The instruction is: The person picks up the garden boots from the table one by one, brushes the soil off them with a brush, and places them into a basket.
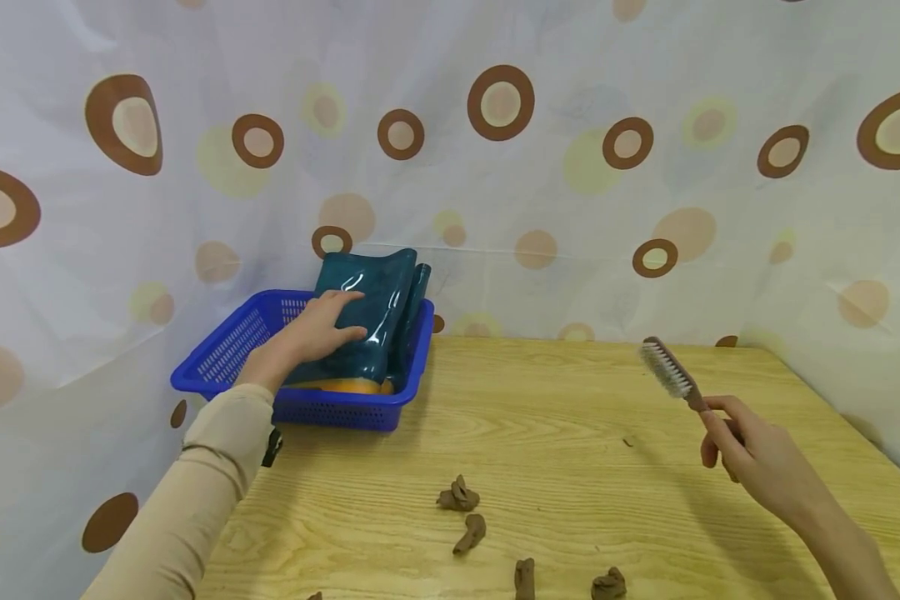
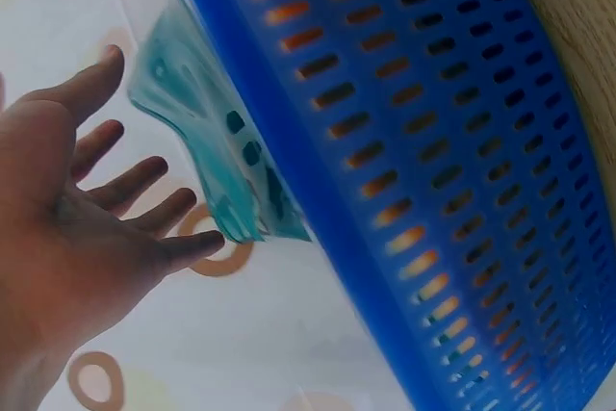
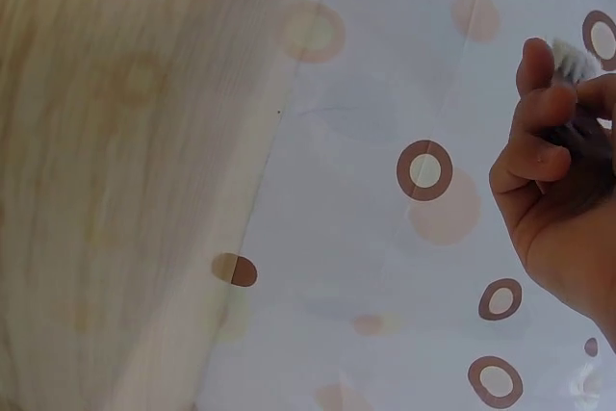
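My left hand [image 1: 317, 327] reaches over the blue plastic basket [image 1: 412, 367], fingers spread and holding nothing. Just beyond it, a dark teal glossy sheet [image 1: 375, 292] stands folded in the basket, sticking up above the rim. In the left wrist view the open palm [image 2: 77, 228] shows beside the basket's slotted wall [image 2: 404, 141]. At the right, my right hand [image 1: 757, 454] grips a brush [image 1: 669, 369] by its handle, with pale bristles pointing left and down, raised over the table. The right wrist view shows curled fingers around the dark handle [image 3: 577, 156].
Several brown clay-like lumps [image 1: 459, 495] lie at the front of the wooden table [image 1: 540, 400], with a few small crumbs [image 1: 627, 442] farther right. Something orange [image 1: 345, 385] lies low in the basket. A white curtain [image 1: 450, 183] with brown circles encloses the back and sides.
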`<action>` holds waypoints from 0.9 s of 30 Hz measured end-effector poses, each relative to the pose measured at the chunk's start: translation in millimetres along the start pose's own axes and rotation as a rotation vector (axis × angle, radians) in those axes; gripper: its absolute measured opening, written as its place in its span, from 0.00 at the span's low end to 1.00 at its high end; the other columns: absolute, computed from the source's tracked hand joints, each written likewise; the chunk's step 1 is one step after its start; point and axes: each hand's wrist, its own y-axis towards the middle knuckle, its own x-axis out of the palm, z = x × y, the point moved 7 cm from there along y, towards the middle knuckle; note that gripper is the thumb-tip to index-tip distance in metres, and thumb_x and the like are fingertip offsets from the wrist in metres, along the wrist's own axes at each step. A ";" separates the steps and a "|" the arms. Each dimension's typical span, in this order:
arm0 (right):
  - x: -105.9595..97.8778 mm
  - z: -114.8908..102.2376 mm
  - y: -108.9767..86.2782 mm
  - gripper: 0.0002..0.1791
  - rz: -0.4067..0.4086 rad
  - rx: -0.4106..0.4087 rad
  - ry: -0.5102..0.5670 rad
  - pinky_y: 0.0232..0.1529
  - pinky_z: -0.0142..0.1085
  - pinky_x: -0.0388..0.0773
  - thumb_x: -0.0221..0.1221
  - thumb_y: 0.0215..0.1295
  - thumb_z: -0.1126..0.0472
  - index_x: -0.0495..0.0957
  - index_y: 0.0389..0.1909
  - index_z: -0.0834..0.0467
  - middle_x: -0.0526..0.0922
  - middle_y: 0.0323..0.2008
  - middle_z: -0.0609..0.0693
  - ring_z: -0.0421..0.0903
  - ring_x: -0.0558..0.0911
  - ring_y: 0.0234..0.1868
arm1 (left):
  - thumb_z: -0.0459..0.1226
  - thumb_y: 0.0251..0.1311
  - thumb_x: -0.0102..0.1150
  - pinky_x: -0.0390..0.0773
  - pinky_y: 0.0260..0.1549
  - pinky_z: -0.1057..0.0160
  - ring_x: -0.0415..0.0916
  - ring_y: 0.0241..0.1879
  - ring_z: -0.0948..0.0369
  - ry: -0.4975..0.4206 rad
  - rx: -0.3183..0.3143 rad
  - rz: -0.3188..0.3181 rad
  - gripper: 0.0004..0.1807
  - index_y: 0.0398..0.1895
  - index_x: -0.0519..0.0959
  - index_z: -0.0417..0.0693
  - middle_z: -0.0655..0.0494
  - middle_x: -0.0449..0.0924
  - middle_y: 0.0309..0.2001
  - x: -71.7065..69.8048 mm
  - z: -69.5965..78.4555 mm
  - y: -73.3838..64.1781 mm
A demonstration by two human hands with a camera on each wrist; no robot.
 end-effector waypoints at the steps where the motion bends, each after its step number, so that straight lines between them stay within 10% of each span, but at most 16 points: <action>1: 0.5 0.5 0.1 0.15 0.001 -0.001 0.003 0.16 0.33 0.63 0.41 0.81 0.55 0.68 0.58 0.57 0.78 0.23 0.42 0.38 0.68 0.17 | 0.45 0.72 0.53 0.50 0.71 0.32 0.45 0.76 0.36 -0.005 0.016 0.008 0.36 0.77 0.54 0.44 0.36 0.49 0.77 -0.3 4.0 -1.3; 14: 5.8 15.8 1.2 0.22 -0.009 0.092 -0.036 0.16 0.34 0.62 0.38 0.81 0.56 0.66 0.57 0.72 0.71 0.27 0.51 0.37 0.63 0.18 | 0.47 0.71 0.55 0.42 0.74 0.35 0.41 0.79 0.42 -0.020 0.105 0.095 0.40 0.79 0.49 0.51 0.45 0.49 0.79 4.6 33.9 -9.2; 27: 24.2 47.1 6.3 0.35 -0.287 0.313 0.019 0.21 0.35 0.69 0.32 0.81 0.47 0.54 0.64 0.80 0.75 0.30 0.57 0.43 0.70 0.20 | 0.52 0.70 0.53 0.53 0.72 0.35 0.51 0.75 0.41 0.097 0.061 0.155 0.40 0.79 0.51 0.52 0.43 0.53 0.77 14.1 38.7 -13.7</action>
